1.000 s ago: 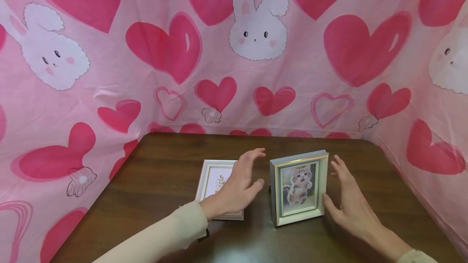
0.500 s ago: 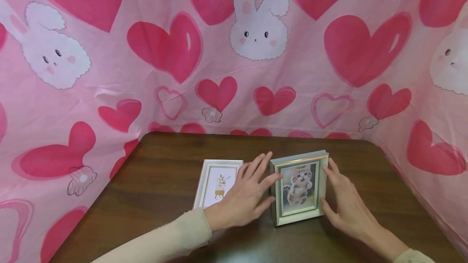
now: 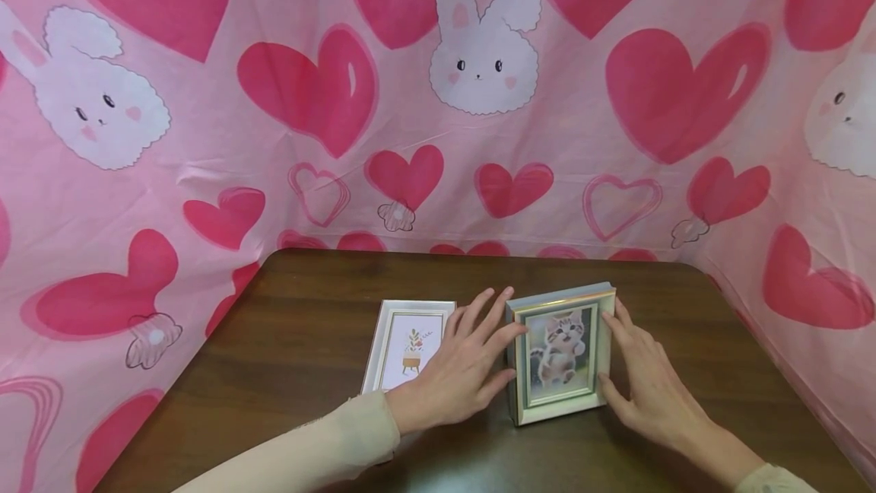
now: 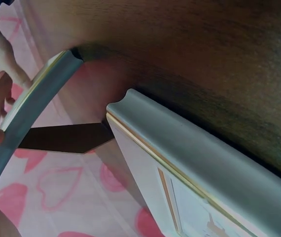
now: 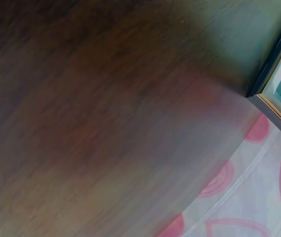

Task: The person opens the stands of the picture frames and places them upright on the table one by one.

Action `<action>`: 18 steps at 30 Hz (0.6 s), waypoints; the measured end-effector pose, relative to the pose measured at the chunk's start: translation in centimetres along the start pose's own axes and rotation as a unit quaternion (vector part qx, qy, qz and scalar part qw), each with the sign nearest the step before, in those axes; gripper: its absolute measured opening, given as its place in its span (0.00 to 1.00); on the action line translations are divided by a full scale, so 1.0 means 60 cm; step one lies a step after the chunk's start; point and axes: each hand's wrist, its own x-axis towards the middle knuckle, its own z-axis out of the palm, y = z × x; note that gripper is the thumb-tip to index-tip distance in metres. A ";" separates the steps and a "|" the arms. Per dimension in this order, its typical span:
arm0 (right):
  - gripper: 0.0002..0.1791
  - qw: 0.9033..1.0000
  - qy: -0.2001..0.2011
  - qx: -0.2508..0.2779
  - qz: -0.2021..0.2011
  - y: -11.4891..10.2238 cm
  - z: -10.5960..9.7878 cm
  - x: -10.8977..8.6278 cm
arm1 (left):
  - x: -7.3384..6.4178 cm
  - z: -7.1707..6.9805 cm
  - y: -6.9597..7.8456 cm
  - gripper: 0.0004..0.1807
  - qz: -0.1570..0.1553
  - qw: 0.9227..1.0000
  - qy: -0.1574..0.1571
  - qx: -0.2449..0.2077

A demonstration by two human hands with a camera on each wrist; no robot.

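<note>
A standing picture frame (image 3: 566, 352) with a kitten photo is upright on the table, turned slightly to the right. My left hand (image 3: 457, 373) touches its left edge, index finger and thumb on the rim, the other fingers spread. At the opposite edge, the fingertips of my right hand (image 3: 646, 377) rest on the rim. Neither hand wraps round the frame. In the left wrist view a dark support leg (image 4: 64, 138) props its back. A second picture frame (image 3: 411, 352), showing a potted plant, stands to the left, partly covered by my left hand.
The dark wooden table (image 3: 328, 280) reaches back to a pink cloth (image 3: 575, 135) printed with hearts and rabbits, which hangs on the left, back and right. In the right wrist view, the shiny table top (image 5: 106, 123) fills most of the picture.
Both hands have come in to the kitten picture frame, the left moving right and down, so more of the plant picture shows. The kitten frame stays in place.
</note>
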 end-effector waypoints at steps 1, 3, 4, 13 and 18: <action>0.45 1.000 0.001 -0.001 0.000 0.000 0.000 0.000 | 0.000 0.000 0.000 0.37 -0.002 1.000 -0.001 -0.001; 0.45 1.000 0.001 0.000 -0.001 0.000 0.001 0.001 | -0.001 0.001 0.000 0.37 -0.004 1.000 0.000 -0.003; 0.44 1.000 0.001 0.000 -0.001 0.000 0.001 0.001 | -0.001 0.002 0.000 0.37 -0.006 1.000 0.000 -0.004; 0.44 1.000 0.005 -0.001 -0.005 0.000 0.002 0.002 | -0.002 0.003 0.003 0.37 -0.011 1.000 0.001 -0.018; 0.45 1.000 0.003 0.001 -0.012 0.003 0.002 0.003 | 0.000 0.005 0.005 0.37 -0.008 1.000 0.013 -0.024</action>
